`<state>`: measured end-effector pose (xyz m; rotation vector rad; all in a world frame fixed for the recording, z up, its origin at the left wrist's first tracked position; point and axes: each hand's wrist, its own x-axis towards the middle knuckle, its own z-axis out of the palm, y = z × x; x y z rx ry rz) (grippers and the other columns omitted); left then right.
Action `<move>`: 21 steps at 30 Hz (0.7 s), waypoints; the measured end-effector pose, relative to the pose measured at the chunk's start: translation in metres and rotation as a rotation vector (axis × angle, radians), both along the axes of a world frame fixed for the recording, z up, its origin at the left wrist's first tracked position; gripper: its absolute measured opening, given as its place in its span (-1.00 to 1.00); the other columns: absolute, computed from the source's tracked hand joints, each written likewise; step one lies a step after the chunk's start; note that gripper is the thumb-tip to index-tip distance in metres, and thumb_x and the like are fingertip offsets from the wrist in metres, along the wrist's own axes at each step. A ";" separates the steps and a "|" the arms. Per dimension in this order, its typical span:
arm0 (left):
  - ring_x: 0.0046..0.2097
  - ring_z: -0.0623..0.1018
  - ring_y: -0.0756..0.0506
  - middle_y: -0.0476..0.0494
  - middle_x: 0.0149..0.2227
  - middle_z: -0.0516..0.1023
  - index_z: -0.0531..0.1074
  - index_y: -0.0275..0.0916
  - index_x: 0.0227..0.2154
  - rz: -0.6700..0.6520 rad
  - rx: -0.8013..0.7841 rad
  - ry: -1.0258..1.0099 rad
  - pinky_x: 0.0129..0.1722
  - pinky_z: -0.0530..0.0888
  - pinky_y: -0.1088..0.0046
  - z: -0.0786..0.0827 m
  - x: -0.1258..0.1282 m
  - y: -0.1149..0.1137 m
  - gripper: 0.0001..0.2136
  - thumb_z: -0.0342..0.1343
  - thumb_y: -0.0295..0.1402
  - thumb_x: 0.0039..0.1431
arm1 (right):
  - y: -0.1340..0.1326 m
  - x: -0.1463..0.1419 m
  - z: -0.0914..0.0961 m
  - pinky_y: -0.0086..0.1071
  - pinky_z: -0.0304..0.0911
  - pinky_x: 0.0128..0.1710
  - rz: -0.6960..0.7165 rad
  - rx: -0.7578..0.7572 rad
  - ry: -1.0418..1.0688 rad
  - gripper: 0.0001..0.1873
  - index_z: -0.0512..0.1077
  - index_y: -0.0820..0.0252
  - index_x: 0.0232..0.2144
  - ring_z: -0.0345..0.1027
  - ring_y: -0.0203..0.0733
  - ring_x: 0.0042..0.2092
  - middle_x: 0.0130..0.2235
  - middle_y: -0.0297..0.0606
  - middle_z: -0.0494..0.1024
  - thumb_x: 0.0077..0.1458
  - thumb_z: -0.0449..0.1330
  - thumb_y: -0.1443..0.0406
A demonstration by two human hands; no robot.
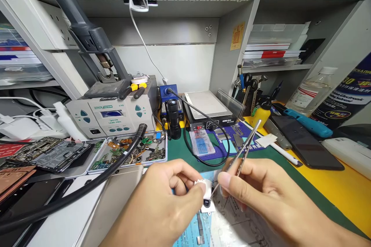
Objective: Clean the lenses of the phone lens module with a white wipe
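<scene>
My left hand [162, 204] is closed, pinching a small crumpled white piece [207, 188] that looks like tissue or cloth between thumb and fingers. Directly below it sits a small black round part [206, 203] with a white surface around it. A thin grey flex cable [199, 225] hangs or lies beneath that part, over a light blue sheet [189, 237]. In my right hand [266, 193] are metal tweezers [245, 146], held between thumb and fingers. Their tips point down beside the white piece, one close to its right edge; whether it touches is unclear.
A thick black hose [116, 166] crosses the left side from a grey rework station [116, 114]. A tray [162, 154] of small electronic parts stands behind my left hand. A black cable [226, 142] loops over the green mat [307, 197]. Phones and bottles line the right.
</scene>
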<state>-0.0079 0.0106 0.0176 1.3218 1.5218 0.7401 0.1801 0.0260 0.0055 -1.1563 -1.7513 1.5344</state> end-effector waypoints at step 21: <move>-0.69 0.14 0.11 0.18 -0.69 0.20 0.49 -0.24 -0.46 -0.050 -0.052 0.021 -0.72 0.03 0.59 -0.002 -0.007 0.001 -0.83 0.17 -0.23 0.05 | 0.003 0.002 0.000 -0.43 -0.02 -0.51 -0.060 0.021 0.042 -0.65 0.44 0.22 -0.51 0.05 -0.33 -0.50 -0.56 -0.43 0.30 0.18 0.22 0.10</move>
